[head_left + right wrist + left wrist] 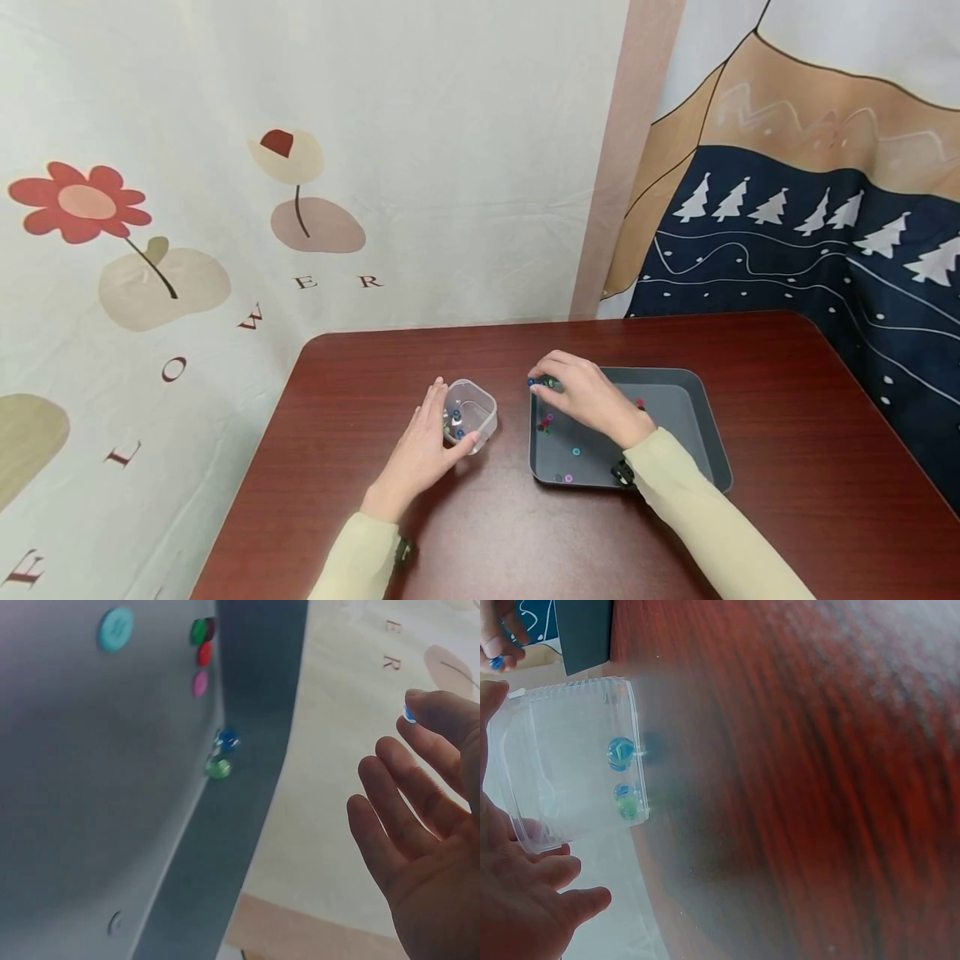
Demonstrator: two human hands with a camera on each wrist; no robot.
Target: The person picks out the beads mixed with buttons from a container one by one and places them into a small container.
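My left hand [420, 454] holds a clear plastic box [562, 765], with the thumb on its near side and the fingers along its left. Glass marbles lie inside, among them a blue one [620, 753] and a blue-green one [626, 802]. Between thumb and index finger, my right hand [588, 396] pinches a small blue marble [409, 714] over the tray's far left corner. Its other fingers are spread. In the grey tray [675, 417], a blue marble [228, 739] and a green marble [219, 766] sit against the wall.
Several buttons lie in the tray, including a teal button [576, 451] and a pink button [568, 478] by the near edge. Both containers stand on a dark red-brown table [360, 367]. Behind it hangs a printed curtain [465, 167].
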